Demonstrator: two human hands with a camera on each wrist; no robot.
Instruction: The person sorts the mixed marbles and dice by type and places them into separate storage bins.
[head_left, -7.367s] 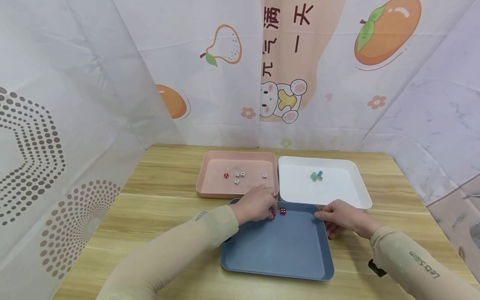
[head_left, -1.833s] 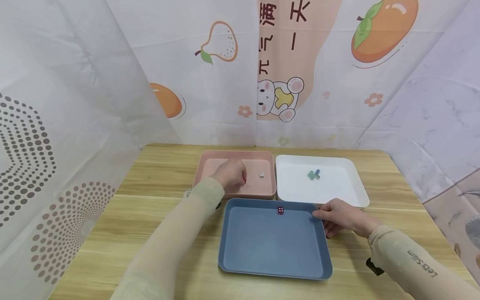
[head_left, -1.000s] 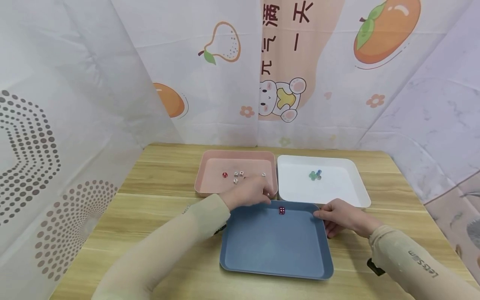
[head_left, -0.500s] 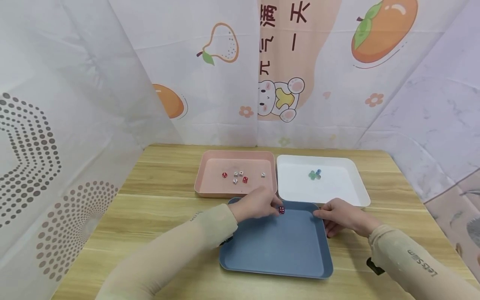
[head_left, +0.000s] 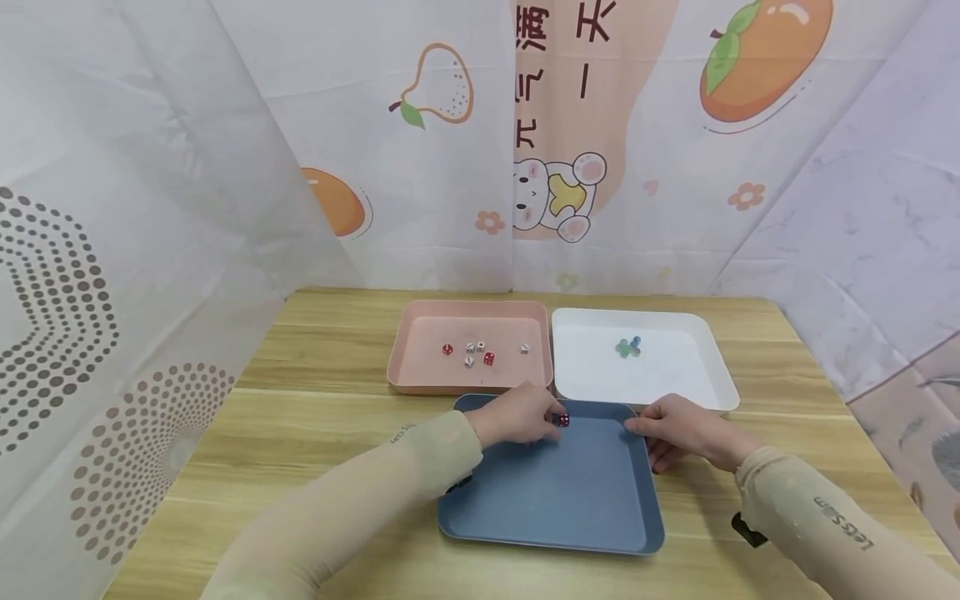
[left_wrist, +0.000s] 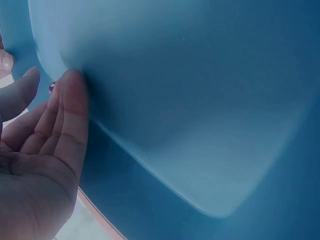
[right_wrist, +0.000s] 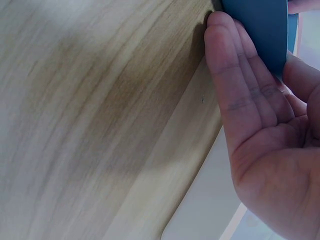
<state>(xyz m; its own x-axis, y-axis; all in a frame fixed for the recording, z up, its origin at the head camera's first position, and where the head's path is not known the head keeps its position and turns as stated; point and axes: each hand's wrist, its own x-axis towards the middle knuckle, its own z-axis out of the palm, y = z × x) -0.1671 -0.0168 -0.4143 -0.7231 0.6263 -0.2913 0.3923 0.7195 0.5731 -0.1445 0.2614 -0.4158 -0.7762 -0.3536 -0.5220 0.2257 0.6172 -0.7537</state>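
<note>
My left hand (head_left: 523,417) is over the far side of the blue tray (head_left: 555,500), thumb and fingertips on either side of a dark red die (head_left: 564,421). In the left wrist view a gap shows between thumb and fingers (left_wrist: 73,100), with the die (left_wrist: 52,87) partly hidden beside the fingertips. My right hand (head_left: 678,429) grips the tray's right wall near its far corner. Seen from the right wrist, the thumb (right_wrist: 302,77) lies on the inner side of the tray wall (right_wrist: 260,35) and the fingers lie along its outside.
Behind the blue tray, a pink tray (head_left: 420,375) holds red dice (head_left: 489,359) and several white dice (head_left: 469,362). Right of it, a white tray (head_left: 675,375) contains small green and blue pieces (head_left: 627,348). All stand on a wooden table (head_left: 315,417).
My left hand carried one red die from the blue tray into the pink tray, released it there, and came back to the other die. My right hand has stayed at the tray's corner.
</note>
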